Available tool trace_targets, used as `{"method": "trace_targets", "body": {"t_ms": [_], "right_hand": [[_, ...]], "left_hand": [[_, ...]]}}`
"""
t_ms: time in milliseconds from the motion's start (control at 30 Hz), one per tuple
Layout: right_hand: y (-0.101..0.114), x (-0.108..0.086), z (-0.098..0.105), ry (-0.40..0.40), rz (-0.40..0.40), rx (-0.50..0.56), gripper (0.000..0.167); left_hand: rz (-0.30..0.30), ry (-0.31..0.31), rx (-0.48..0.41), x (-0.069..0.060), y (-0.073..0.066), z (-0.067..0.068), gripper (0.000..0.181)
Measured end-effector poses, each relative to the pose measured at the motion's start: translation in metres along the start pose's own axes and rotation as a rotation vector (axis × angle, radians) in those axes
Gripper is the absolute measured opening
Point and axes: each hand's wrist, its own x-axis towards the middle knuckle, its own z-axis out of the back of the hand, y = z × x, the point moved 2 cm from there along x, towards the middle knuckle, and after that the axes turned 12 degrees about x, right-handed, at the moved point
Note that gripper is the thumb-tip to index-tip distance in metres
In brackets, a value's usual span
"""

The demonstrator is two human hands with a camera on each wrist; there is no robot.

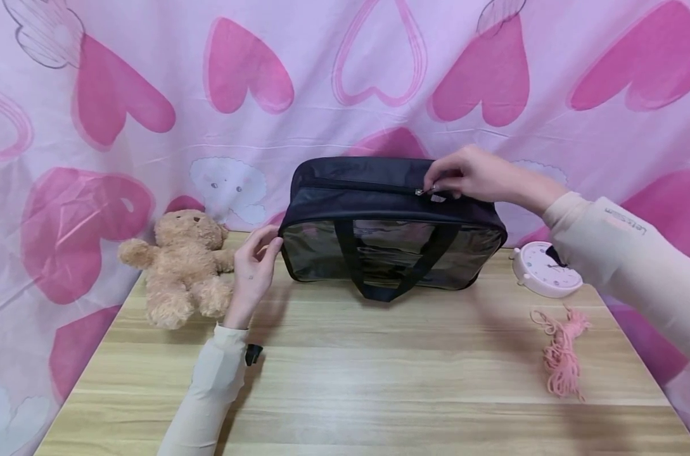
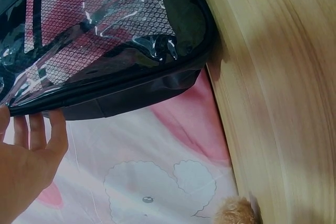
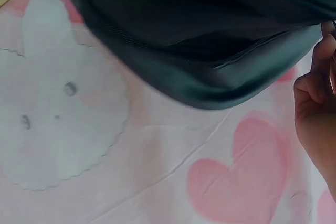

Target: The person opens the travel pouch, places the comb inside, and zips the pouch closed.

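A black bag point(image 1: 322, 206) with clear front panel and dark strap handle point(image 1: 398, 288) stands upright at the back of the table. My left hand point(image 1: 255, 266) grips its left edge; the left wrist view shows the fingers point(image 2: 56, 135) behind the black piping. Along the top, my right hand point(image 1: 470, 174) pinches at the metal zipper slider point(image 1: 419, 192), right of the middle. A small white patch shows beneath those fingers. In the right wrist view, the right hand point(image 3: 320, 93) is partly cut off at the frame's edge, beside the bag's dark top point(image 3: 173, 35).
A tan teddy bear point(image 1: 185, 266) sits to the left, close to the left hand. On the right lie a pink round clock point(image 1: 547, 272) and a bundle of pink cord point(image 1: 564, 358). A pink heart-print curtain point(image 1: 248, 69) hangs behind the wooden table point(image 1: 345, 392).
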Motion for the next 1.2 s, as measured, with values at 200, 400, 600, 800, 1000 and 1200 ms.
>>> {"method": "trace_targets", "body": {"t_ms": [200,400,600,800,1000,1200], "right_hand": [[-0.008,-0.024,0.008,-0.085,-0.013,-0.001,0.018],[-0.019,-0.047,0.012,-0.156,-0.090,0.028,0.018],[-0.036,-0.073,0.015,-0.234,-0.130,0.004,0.020],[-0.053,-0.098,0.014,-0.305,-0.130,0.059,0.020],[-0.073,-0.122,0.008,-0.340,-0.107,0.111,0.023],[-0.088,-0.136,-0.006,-0.413,-0.177,0.157,0.020]], "left_hand": [[-0.005,-0.015,0.029,0.000,0.000,0.004,0.019],[-0.001,-0.025,0.048,0.000,0.000,0.007,0.019],[0.006,-0.027,0.049,0.000,0.000,0.008,0.019],[-0.011,-0.037,0.054,0.000,0.001,0.009,0.018],[-0.022,-0.044,0.053,0.000,0.002,0.010,0.018],[-0.006,-0.041,0.065,0.000,0.002,0.011,0.019]]}}
